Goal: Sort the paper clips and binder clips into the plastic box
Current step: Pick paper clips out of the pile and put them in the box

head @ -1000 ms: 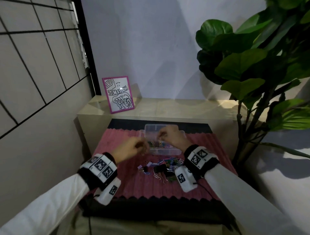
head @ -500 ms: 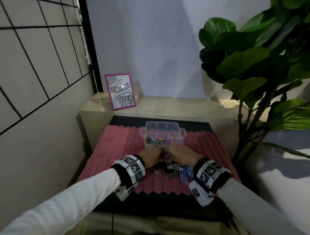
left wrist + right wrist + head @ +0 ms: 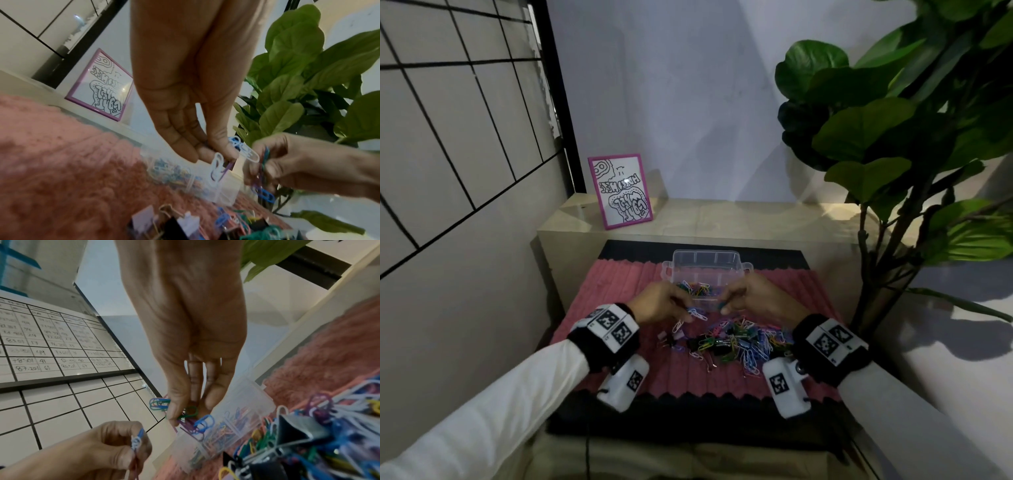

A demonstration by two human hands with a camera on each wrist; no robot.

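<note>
Left hand (image 3: 658, 306) pinching a few paper clips (image 3: 218, 168), white, blue and purple, between thumb and fingertips. Right hand (image 3: 755, 298) clamped on its own small bunch (image 3: 185, 417) of green, blue and purple ones. Both held just in front of the plastic box (image 3: 705, 270), already holding coloured clips. Mixed pile of clips (image 3: 736, 341) on the pink mat (image 3: 619, 281), near the wrists.

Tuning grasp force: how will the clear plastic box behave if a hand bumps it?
Plastic box looks thin-walled and holds only some paper clips, so probably light. On the ribbed pink mat it would likely slide little; low and wide, unlikely to tip.
</note>
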